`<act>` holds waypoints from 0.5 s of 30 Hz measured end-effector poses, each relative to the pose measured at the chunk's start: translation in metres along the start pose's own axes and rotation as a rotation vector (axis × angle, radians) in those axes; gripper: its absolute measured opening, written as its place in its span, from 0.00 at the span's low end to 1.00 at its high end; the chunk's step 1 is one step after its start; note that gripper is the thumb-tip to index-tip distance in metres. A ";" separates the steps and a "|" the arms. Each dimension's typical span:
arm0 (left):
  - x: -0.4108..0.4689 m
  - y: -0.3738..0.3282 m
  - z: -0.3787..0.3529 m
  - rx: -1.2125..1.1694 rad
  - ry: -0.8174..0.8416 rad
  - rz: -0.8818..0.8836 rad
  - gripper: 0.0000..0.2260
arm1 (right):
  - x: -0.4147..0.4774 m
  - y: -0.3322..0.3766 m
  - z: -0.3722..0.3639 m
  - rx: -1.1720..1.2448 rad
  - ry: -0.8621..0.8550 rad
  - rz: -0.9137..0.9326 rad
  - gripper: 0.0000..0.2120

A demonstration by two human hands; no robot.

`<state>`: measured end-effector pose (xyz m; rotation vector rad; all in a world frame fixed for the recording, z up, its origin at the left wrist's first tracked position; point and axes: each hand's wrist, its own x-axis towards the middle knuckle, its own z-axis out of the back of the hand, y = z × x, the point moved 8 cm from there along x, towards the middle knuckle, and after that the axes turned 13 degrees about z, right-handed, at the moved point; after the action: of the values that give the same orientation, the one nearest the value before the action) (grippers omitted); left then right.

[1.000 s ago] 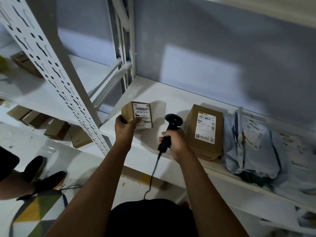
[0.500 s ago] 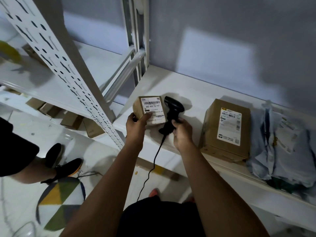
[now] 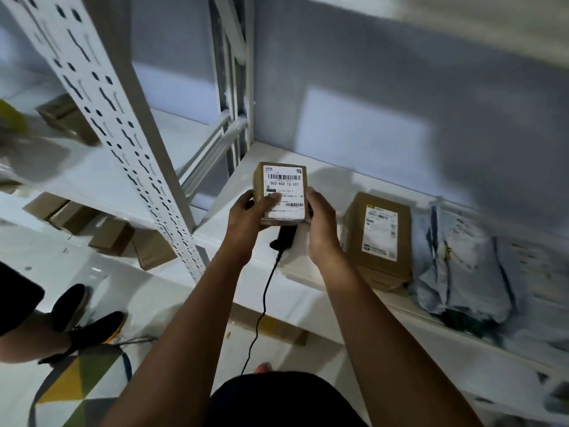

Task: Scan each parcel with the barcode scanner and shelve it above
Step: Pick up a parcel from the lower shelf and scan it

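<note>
I make out a small brown cardboard box (image 3: 278, 221), matt, with a smooth white paper label (image 3: 284, 184). The black plastic barcode scanner (image 3: 284, 238) looks matt. The white painted metal shelf (image 3: 335, 183) is smooth, and the pale blue plastic mailer bags (image 3: 462, 272) are crinkled and faintly glossy.

Gripped between left hand (image 3: 246, 214) and right hand (image 3: 323, 223), small brown cardboard parcel (image 3: 284, 192), white barcode label facing the camera. Just beneath both hands, black corded barcode scanner (image 3: 284, 238). Right of right hand, larger labelled parcel (image 3: 380, 238), lying flat.

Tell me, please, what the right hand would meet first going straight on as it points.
The right hand grips the box, so that comes first; past it, probably the grey back wall, depth unclear.
</note>
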<state>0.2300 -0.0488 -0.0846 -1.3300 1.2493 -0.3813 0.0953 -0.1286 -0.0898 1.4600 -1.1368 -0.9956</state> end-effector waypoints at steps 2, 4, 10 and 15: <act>-0.018 -0.013 -0.015 -0.002 0.033 -0.037 0.13 | -0.010 0.027 0.009 0.000 0.029 0.093 0.11; -0.037 -0.022 -0.031 0.005 0.073 -0.079 0.13 | -0.024 0.048 0.020 0.000 0.042 0.131 0.13; -0.101 -0.047 -0.073 0.011 0.172 -0.173 0.13 | -0.065 0.111 0.053 0.006 0.044 0.255 0.13; -0.150 -0.050 -0.103 0.037 0.185 -0.237 0.14 | -0.108 0.150 0.085 0.036 -0.012 0.346 0.13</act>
<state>0.1106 0.0068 0.0504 -1.4402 1.2313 -0.7048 -0.0335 -0.0515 0.0470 1.2308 -1.3664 -0.7459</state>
